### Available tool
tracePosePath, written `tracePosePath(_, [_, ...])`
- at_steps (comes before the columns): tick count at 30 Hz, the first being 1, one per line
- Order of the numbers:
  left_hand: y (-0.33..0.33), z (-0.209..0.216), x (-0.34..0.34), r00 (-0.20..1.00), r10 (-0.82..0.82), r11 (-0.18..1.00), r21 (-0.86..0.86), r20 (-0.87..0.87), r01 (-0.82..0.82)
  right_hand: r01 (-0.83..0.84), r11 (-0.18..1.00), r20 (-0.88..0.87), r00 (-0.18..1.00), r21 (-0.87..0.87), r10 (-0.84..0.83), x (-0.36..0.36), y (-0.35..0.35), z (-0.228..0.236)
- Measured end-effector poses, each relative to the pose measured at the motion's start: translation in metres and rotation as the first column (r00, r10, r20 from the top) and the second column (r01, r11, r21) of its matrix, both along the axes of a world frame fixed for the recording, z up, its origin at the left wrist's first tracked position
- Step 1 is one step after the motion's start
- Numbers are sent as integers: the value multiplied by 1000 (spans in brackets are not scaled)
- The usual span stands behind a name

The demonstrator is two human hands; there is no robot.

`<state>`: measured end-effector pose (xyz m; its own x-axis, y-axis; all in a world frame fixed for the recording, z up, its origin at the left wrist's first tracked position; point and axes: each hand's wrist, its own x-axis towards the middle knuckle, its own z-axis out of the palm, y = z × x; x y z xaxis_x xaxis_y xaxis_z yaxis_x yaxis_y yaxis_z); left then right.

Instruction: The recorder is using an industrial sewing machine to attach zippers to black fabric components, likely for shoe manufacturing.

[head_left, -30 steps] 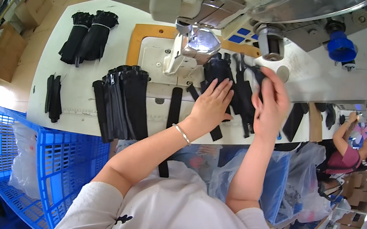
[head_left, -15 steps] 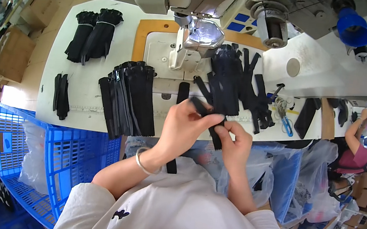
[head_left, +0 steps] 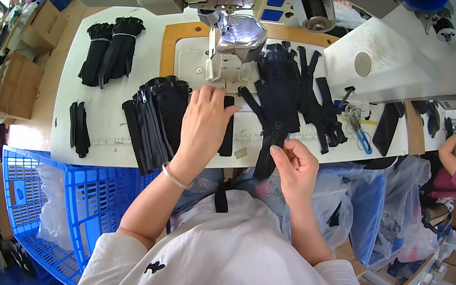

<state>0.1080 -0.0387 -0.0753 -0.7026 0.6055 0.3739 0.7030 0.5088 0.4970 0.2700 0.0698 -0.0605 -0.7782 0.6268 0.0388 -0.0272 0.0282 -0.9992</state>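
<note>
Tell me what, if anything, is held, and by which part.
Right hand: apparently a narrow black fabric zipper strip, by its right edge. Left hand: palm down; any grip is hidden.

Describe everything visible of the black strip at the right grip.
The black strip looks like fabric tape, narrow and matte, with a lumpy part near its upper end that may be a zipper slider. It lies lengthwise toward the person, its lower end reaching the near edge of the white table. Its upper end meets the heap of black pieces. The thumb of the right grip touches its right side; whether it is pinched is unclear.
</note>
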Motion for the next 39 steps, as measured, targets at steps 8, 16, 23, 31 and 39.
tracePosePath(8, [6, -14, -5, 1000, 26, 1000, 13, 15, -26, 54, 995, -52, 997, 82, -50, -6, -2, 3])
tracePosePath(16, [-5, 32, 12, 872, -100, 925, 367, 479, -96, -69, 989, -37, 997, 134, 74, -16, -2, 10])
tracePosePath(23, [-18, 50, 15, 384, -466, 806, 561, 797, -188, -146, 989, 21, 989, 6, 145, -28, -3, 10])
tracePosePath(31, [-26, 62, 32, 503, -440, 779, 595, 744, -199, -150, 972, 16, 988, -181, 155, -31, -6, 15])
tracePosePath(39, [-31, 59, 28, 479, -443, 783, 587, 758, -204, -170, 965, -15, 985, -199, 171, -36, -8, 21])
